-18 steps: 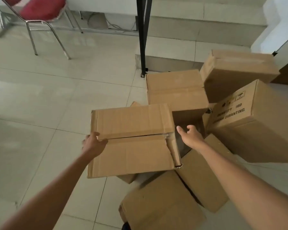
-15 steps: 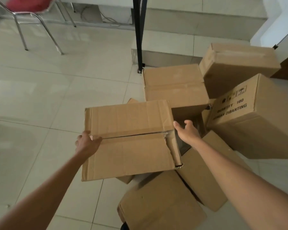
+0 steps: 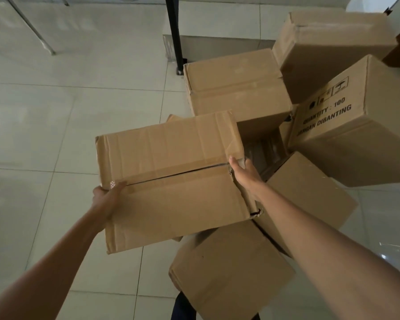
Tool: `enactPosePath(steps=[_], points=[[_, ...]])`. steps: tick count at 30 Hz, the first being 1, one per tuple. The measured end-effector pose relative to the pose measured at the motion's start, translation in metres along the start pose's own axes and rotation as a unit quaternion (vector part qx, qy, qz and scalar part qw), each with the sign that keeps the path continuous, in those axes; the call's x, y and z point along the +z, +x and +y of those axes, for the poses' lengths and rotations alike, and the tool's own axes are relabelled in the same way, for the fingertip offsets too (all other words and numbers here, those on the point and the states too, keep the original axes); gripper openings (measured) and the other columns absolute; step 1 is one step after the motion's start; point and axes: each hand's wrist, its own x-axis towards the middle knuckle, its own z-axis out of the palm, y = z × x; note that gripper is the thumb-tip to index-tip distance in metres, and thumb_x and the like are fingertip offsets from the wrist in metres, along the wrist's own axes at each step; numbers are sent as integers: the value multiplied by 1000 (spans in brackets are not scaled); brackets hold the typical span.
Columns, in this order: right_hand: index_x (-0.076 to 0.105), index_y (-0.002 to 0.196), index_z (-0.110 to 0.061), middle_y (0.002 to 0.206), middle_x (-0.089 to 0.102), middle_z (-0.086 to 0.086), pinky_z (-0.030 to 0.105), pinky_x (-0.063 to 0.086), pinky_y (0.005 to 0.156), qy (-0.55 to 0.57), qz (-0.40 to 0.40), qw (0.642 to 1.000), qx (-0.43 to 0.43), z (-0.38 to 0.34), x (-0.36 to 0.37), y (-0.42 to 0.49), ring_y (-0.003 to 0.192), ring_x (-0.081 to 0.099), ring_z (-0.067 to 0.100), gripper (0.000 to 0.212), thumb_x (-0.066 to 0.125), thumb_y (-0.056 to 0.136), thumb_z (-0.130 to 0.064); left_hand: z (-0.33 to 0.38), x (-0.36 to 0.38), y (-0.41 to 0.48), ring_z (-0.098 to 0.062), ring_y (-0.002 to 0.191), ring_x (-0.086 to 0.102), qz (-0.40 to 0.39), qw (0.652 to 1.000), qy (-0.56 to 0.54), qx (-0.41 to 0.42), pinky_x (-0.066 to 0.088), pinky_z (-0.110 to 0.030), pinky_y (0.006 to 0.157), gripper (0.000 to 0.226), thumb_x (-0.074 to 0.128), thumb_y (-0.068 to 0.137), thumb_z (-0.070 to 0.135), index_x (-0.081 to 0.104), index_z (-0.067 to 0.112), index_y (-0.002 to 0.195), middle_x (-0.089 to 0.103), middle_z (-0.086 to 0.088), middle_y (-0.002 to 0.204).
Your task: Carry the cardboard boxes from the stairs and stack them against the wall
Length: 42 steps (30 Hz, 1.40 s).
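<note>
Bottom box [image 3: 229, 271]: plain cardboard, at 6 o'clock, nearest the viewer, lying tilted on the tiled floor [image 3: 56, 125].

Held box [image 3: 171, 181]: cardboard, centre of view, top flaps closed with a slit between them, right near corner torn. Its near edge overlaps the bottom box.

Left hand [image 3: 106, 197]: at 8 o'clock of the held box, fingers wrapped round its left edge, thumb on top by a scrap of patterned tape [image 3: 112, 184]. Grasping the box.

Right hand [image 3: 245, 174]: at 3 o'clock of the held box, palm pressed to its right side, thumb over the top edge. Grasping the box.

Side box [image 3: 310, 199]: at 4 o'clock, tilted, partly under the right forearm.

Printed box [image 3: 356, 125]: at 2 o'clock, lettered "QUANTITY : 100" and "JANGAN DIBANTING", leaning.

Middle box [image 3: 236, 88]: at 12 o'clock beyond the held box, top flaps taped.

Far box [image 3: 333, 51]: at 1 o'clock, blurred, tilted above the printed box.

Black post [image 3: 174, 31]: at 12 o'clock, standing by a tiled step [image 3: 217, 46].

Chair legs [image 3: 32, 26]: metal, at 10 o'clock, well apart from the boxes.
</note>
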Motion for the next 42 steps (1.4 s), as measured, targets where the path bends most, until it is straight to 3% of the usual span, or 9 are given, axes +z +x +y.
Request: enactPosePath(steps=[6, 11, 16, 21, 26, 32, 35, 38, 42], points=[[12, 155, -21, 162, 13, 1, 45, 19, 116, 24, 42, 999, 21, 9, -18, -43, 147, 16, 26, 87, 35, 88, -72, 4, -21, -47, -29, 107, 55, -23, 999, -26, 18, 49, -52, 94, 92, 69, 65, 62, 34, 14, 136, 52, -5, 121], [22, 153, -16, 158, 24, 6, 45, 28, 112, 62, 115, 991, 10, 15, -47, -102, 143, 28, 28, 82, 39, 90, -67, 26, -39, -99, -24, 96, 52, -18, 994, -28, 99, 47, -43, 83, 73, 66, 82, 46, 32, 12, 136, 50, -4, 108], [38, 142, -12, 143, 45, 11, 43, 38, 101, 94, 184, 978, -5, 15, -89, -171, 128, 46, 32, 73, 44, 90, -63, 57, -55, -142, -28, 103, 57, -66, 983, -14, 168, 52, -48, 88, 91, 63, 50, 71, 41, 16, 119, 53, -11, 114], [23, 152, -11, 154, 33, 11, 43, 33, 107, 117, 225, 967, -13, 17, -135, -227, 138, 35, 33, 84, 43, 90, -64, 78, -56, -158, -24, 97, 66, -132, 965, 26, 227, 56, -47, 85, 85, 63, 52, 85, 61, 24, 111, 66, -7, 108], [33, 145, -15, 145, 44, 11, 47, 35, 109, 184, 238, 953, -23, 35, -164, -267, 130, 44, 33, 83, 51, 83, -67, 88, -44, -179, -29, 98, 64, -127, 961, 32, 243, 53, -49, 90, 100, 59, 40, 91, 65, 20, 111, 68, -10, 102], [39, 141, -5, 138, 52, 12, 44, 37, 108, 268, 254, 928, -56, 80, -203, -290, 127, 50, 33, 149, 55, 25, -97, 102, -57, -308, -33, 110, 55, -138, 952, 38, 272, 45, -38, 91, 87, 65, 64, 66, 50, 10, 129, 57, -18, 120], [44, 133, 2, 128, 57, 20, 41, 40, 103, 270, 254, 927, -59, 94, -213, -327, 118, 55, 37, 126, 68, 44, -84, 96, -60, -341, -26, 90, 60, -169, 944, 4, 283, 45, -34, 73, 65, 72, 77, 48, 54, 3, 120, 64, -13, 99], [50, 120, 1, 111, 61, 20, 39, 44, 92, 273, 282, 916, -78, 116, -224, -351, 107, 60, 37, 131, 67, 26, -89, 86, -59, -369, -25, 90, 60, -165, 942, 18, 293, 45, -33, 71, 80, 71, 58, 64, 54, 6, 111, 64, -12, 99], [43, 140, -6, 129, 56, 15, 44, 38, 108, 260, 244, 931, -82, 133, -224, -399, 118, 55, 32, 82, 47, 82, -64, 74, -54, -387, -25, 90, 60, -171, 931, 69, 316, 51, -37, 82, 82, 62, 43, 73, 53, 13, 98, 62, -9, 100]])
